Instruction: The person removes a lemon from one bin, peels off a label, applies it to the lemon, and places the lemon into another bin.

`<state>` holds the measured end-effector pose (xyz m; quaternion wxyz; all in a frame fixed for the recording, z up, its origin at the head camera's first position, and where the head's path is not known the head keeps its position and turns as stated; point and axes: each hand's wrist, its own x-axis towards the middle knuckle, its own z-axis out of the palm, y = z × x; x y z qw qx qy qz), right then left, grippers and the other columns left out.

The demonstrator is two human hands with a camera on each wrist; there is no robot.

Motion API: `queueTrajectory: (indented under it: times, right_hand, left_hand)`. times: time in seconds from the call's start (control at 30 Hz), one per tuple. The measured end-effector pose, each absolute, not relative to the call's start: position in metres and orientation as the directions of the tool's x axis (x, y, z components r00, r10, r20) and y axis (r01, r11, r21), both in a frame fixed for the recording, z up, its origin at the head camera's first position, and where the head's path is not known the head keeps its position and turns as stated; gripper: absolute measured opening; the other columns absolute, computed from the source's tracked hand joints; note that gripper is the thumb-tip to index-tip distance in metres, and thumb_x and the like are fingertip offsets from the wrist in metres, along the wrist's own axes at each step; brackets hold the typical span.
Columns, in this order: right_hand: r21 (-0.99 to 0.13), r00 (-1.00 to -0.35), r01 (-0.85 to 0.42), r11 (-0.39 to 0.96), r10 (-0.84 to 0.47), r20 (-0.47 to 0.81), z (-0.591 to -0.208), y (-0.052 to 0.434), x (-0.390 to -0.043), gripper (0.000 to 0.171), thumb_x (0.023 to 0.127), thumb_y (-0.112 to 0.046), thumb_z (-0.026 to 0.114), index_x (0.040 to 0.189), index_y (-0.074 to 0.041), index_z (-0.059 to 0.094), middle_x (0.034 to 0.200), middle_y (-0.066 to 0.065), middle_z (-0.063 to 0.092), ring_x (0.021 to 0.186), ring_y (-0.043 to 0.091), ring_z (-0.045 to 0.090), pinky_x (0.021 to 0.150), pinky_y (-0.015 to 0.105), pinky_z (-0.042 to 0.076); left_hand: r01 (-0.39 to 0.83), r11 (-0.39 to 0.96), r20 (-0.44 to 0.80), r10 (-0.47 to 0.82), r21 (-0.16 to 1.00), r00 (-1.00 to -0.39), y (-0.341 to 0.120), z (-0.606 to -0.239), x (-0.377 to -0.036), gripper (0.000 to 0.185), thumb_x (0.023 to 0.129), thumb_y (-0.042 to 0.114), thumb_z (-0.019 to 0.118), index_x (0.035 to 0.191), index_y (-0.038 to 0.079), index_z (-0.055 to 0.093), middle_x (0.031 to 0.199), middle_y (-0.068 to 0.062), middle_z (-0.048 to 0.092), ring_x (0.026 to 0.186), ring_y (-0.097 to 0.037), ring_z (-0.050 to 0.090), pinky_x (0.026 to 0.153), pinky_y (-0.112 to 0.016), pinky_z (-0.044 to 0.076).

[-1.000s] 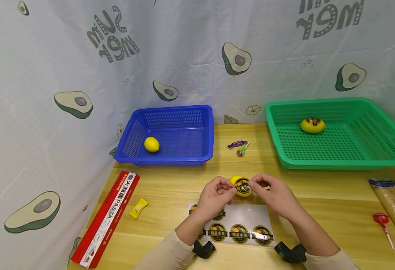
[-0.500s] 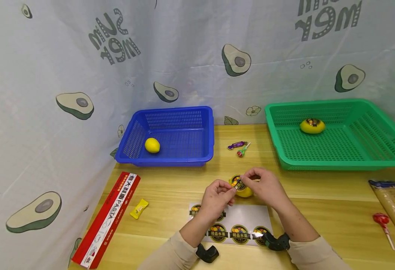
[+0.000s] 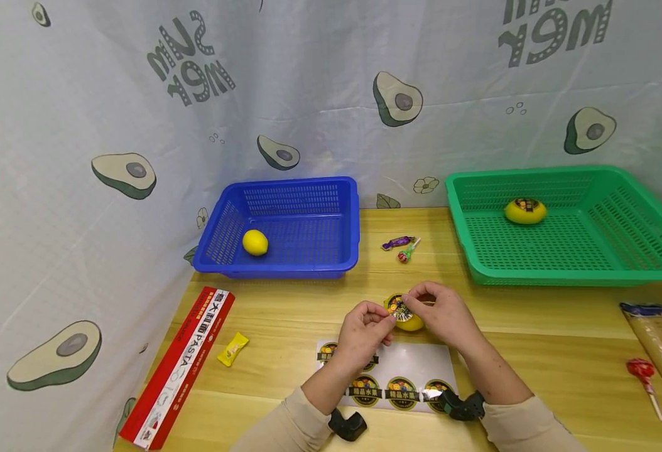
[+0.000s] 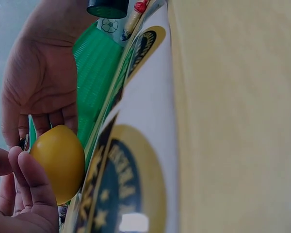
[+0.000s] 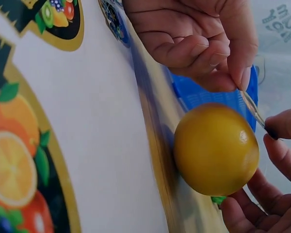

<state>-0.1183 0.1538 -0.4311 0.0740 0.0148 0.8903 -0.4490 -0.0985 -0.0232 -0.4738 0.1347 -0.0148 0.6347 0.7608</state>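
the table [image 3: 291,314] bears a blue basket [image 3: 305,242], green basket [image 3: 540,248], sticker sheet [image 3: 418,361] and pasta box [image 3: 179,367].

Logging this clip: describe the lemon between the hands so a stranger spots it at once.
On the wooden table, find the white sticker sheet. Just beyond it, between the left hand and right hand, is a yellow lemon. Unlike the second lemon in the blue basket and the stickered lemon in the green basket, it lies outside both.

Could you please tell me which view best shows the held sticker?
Head view: the sticker shows its printed face there. The right wrist view shows it edge-on; the left wrist view, only a dark sliver.
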Motion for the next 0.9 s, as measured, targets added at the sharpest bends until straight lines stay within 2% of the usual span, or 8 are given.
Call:
queueTrajectory:
  times: [0.17, 0.4, 0.63, 0.9]
  right_hand:
    - [-0.803, -0.989, 0.089, 0.59, -0.045, -0.142, -0.434, 0.153, -0.119, 0.025, 0.099, -0.033, 0.066, 0.101, -0.009, 0.07, 0.116, 0.016, 0.073, 0.117, 0.039, 0.066, 0.096, 0.053, 0.052]
    - [-0.809, -0.99, 0.08, 0.582, -0.048, -0.133, -0.44, 0.153, -0.121, 0.023, 0.1, -0.032, 0.066, 0.1, -0.009, 0.069, 0.113, 0.014, 0.074, 0.118, 0.038, 0.066, 0.096, 0.052, 0.052]
    - [-0.798, -0.99, 0.077, 0.598, -0.049, -0.132, -0.441, 0.153, -0.122, 0.023, 0.099, -0.034, 0.067, 0.099, -0.011, 0.07, 0.107, 0.009, 0.074, 0.105, 0.026, 0.066, 0.084, 0.034, 0.047]
    - [-0.805, -0.989, 0.082, 0.588, -0.052, -0.139, -0.444, 0.153, -0.124, 0.025, 0.099, -0.035, 0.068, 0.101, -0.01, 0.069, 0.101, 0.008, 0.072, 0.092, 0.021, 0.061, 0.079, 0.031, 0.046]
  left_hand:
    - [-0.251, -0.161, -0.223, 0.174, 0.954, -0.959, -0.022, -0.474, -0.098, 0.014, 0.091, 0.003, 0.071, 0.098, 0.001, 0.06, 0.076, 0.001, 0.062, 0.06, -0.009, 0.06, 0.059, -0.02, 0.054]
    - [-0.27, -0.179, -0.239, 0.178, 0.946, -0.955, -0.02, -0.475, -0.098, 0.015, 0.092, 0.002, 0.07, 0.101, -0.003, 0.059, 0.075, 0.002, 0.061, 0.06, -0.008, 0.06, 0.059, -0.019, 0.054]
    - [-0.281, -0.179, -0.25, 0.174, 0.943, -0.952, -0.019, -0.476, -0.099, 0.016, 0.092, 0.001, 0.069, 0.103, -0.005, 0.059, 0.075, 0.001, 0.061, 0.059, -0.008, 0.06, 0.059, -0.02, 0.054]
    - [-0.295, -0.169, -0.265, 0.179, 0.94, -0.947, -0.02, -0.48, -0.101, 0.011, 0.092, 0.0, 0.069, 0.099, 0.0, 0.06, 0.074, 0.001, 0.063, 0.059, -0.009, 0.061, 0.058, -0.02, 0.054]
